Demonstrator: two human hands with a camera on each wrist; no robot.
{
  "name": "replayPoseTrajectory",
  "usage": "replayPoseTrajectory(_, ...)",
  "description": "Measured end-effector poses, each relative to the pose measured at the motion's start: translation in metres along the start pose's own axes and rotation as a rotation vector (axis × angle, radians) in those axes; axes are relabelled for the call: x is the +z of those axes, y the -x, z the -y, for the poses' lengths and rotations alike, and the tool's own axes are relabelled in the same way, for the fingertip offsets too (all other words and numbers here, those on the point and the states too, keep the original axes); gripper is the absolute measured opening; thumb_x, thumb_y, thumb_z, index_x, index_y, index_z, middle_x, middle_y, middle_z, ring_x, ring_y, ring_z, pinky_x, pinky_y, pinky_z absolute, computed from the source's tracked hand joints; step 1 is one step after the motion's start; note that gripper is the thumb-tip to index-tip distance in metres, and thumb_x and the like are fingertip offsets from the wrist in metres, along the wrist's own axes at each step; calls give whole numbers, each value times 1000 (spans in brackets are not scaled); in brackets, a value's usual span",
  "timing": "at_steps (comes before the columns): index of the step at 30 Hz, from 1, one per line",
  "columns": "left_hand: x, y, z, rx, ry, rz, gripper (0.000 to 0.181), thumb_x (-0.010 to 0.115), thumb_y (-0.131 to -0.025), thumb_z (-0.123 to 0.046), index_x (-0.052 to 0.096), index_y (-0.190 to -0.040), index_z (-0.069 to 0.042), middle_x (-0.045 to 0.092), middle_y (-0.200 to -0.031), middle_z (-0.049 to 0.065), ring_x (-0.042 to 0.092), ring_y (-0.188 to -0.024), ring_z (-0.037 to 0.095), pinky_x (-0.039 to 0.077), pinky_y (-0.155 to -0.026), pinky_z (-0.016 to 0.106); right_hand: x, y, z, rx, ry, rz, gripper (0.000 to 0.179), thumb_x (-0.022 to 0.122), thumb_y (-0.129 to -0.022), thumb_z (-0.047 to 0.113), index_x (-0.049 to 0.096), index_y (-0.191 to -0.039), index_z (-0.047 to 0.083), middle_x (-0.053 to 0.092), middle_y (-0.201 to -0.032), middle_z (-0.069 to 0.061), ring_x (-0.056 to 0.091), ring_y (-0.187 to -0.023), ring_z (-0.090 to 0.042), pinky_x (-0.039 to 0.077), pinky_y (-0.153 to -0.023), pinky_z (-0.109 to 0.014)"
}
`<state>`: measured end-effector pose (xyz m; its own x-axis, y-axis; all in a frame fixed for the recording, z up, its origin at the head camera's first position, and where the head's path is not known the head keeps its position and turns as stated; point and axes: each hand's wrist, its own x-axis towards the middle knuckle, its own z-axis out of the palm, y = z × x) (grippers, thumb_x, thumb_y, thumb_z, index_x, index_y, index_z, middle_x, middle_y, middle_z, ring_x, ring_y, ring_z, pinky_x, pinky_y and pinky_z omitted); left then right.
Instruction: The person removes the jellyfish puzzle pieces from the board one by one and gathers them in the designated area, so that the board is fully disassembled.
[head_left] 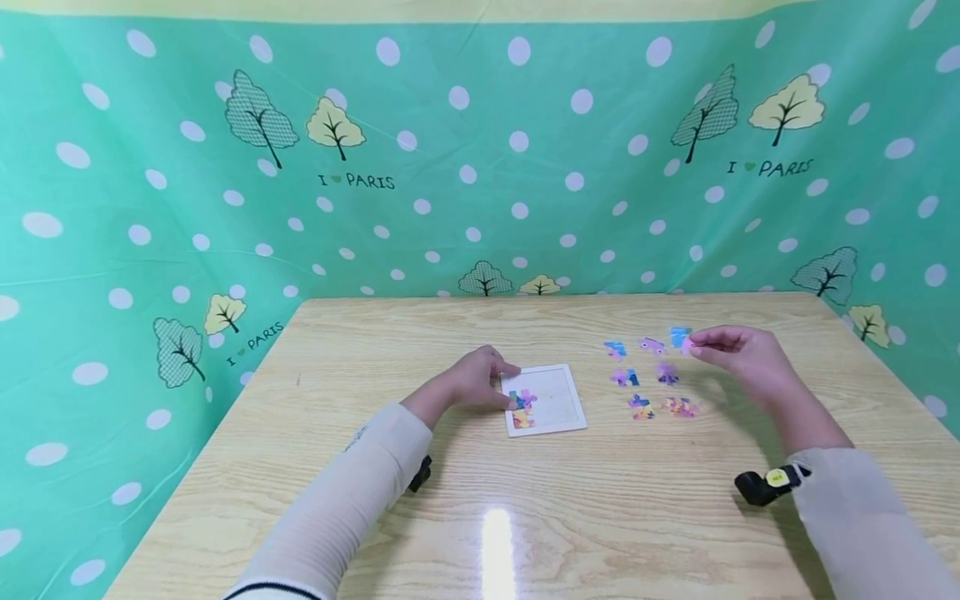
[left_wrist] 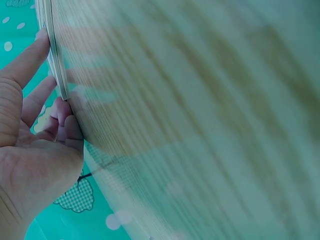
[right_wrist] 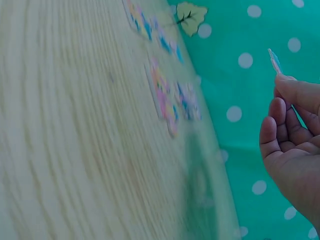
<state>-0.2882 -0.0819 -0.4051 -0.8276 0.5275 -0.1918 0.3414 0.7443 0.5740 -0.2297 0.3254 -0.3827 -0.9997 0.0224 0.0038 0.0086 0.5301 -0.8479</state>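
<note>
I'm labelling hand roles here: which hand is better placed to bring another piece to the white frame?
Probably the right hand: it pinches a puzzle piece clear of the table. The left hand touches the white frame at its left side, so seems better suited to steadying.

R wrist view: puzzle pcs. (right_wrist: pixel 161 95) blurred (prob. unreadable), R hand (right_wrist: pixel 297 142) cut off.
</note>
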Motion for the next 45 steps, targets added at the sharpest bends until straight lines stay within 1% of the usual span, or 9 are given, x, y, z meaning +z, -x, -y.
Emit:
replayPoseTrajectory(7, -1, 1, 1, 5, -2, 4, 61, 84, -78, -30, 62, -132, -15, 49, -112, 2, 47, -99, 17, 43, -90, 32, -8, -12, -11, 35, 10, 35, 50, 70, -90, 38, 61, -124, 2, 65, -104, 15, 58, -94, -2, 48, -83, -20)
replayPoseTrajectory(12, -1, 2, 1, 3, -2, 4, 60, 84, -78, -30, 62, -132, -16, 49, -111, 2, 48, -99, 17, 43, -90, 32, -7, -21, -17, 46, 12, 49, 52, 70, -91, 37, 59, -126, 1, 65, -105, 12, 57, -94, -3, 48, -83, -21)
replayPoseTrajectory(17, -1, 2, 0, -2, 0, 5, 61, 84, -78, -30, 62, -133, -16, 49, -114, 2, 48, -101, 17, 43, -92, 32, -6, -30, -28, 56, 42, 54, 46, 68, -93, 29, 59, -127, 0, 63, -115, -4, 54, -98, -9, 48, -83, -21)
replayPoseTrajectory(20, -1, 2, 0, -5, 2, 5, 61, 84, -78, -31, 62, -133, -17, 49, -116, 3, 49, -103, 17, 43, -94, 33, -4, -34, -34, 79, 70, 49, 46, 68, -93, 29, 59, -128, 0, 58, -120, -13, 52, -99, -15, 47, -80, -23)
replayPoseTrajectory(27, 0, 2, 1, -6, 5, 9, 61, 84, -78, -31, 62, -133, -17, 49, -117, 3, 49, -104, 18, 43, -96, 34, 0, -41, -41, 132, 101, 38, 50, 71, -90, 33, 61, -125, -1, 57, -122, -19, 51, -99, -23, 48, -71, -24)
replayPoseTrajectory(31, 0, 2, 1, -8, 6, 13, 61, 84, -78, -31, 62, -133, -17, 49, -117, 3, 49, -105, 18, 42, -96, 34, -1, -44, -44, 135, 128, 35, 50, 72, -90, 31, 61, -125, -2, 55, -125, -22, 49, -105, -27, 45, -74, -23)
replayPoseTrajectory(36, 0, 1, 2, -6, -1, 9, 61, 83, -78, -32, 61, -134, -18, 49, -115, 2, 48, -102, 17, 43, -93, 32, -4, -48, -48, 111, 151, 34, 41, 70, -91, 21, 62, -122, -4, 57, -120, -24, 50, -110, -35, 44, -77, -22)
replayPoseTrajectory(39, 0, 0, 3, -4, -10, 8, 61, 83, -78, -32, 61, -134, -19, 49, -115, 1, 48, -102, 16, 43, -93, 32, -6, -51, -49, 95, 187, 34, 35, 68, -92, 18, 64, -119, -4, 59, -116, -23, 51, -108, -36, 45, -78, -27)
replayPoseTrajectory(45, 0, 0, 2, -6, -19, 10, 61, 83, -79, -33, 61, -134, -19, 49, -116, 1, 48, -103, 16, 42, -94, 32, -7, -54, -52, 58, 255, 29, 27, 64, -94, 14, 66, -114, -5, 60, -111, -23, 52, -104, -38, 46, -85, -43)
